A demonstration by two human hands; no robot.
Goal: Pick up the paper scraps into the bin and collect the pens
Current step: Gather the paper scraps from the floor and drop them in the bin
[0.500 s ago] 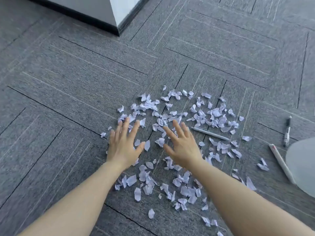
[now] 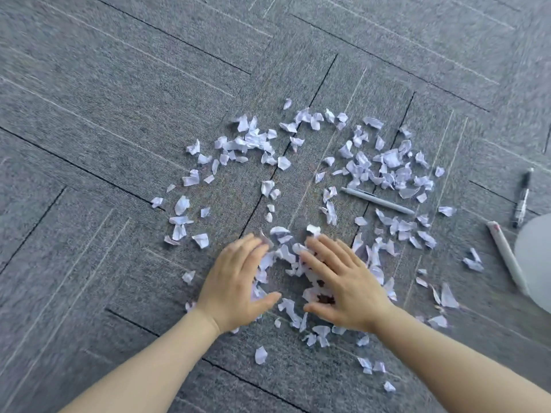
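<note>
Seen from the head camera, looking down at a grey carpet floor point(image 2: 119, 129), two bare forearms are reaching in from the bottom edge.

The left hand point(image 2: 235, 284) is lying palm down, its fingers point(image 2: 253, 248) straight and close together, the thumb stretched out toward the other hand. The fingertips are touching a small heap of paper scraps point(image 2: 286, 251).

The right hand point(image 2: 346, 284) is mirroring it, palm down, with its fingers point(image 2: 325, 251) straight and slightly spread, and the thumb pointing inward. Its fingers are resting on the same heap. Neither hand is gripping anything; the scraps are sitting between and under the two hands.

Many more white scraps are lying scattered over the carpet beyond and beside the hands.

A grey pen point(image 2: 377, 200) is lying among the scraps, beyond the right hand. A black pen point(image 2: 521, 198) and a white pen point(image 2: 507, 257) are lying near the right edge, just beside a pale rounded object point(image 2: 536, 260) that is cut off by the frame.
</note>
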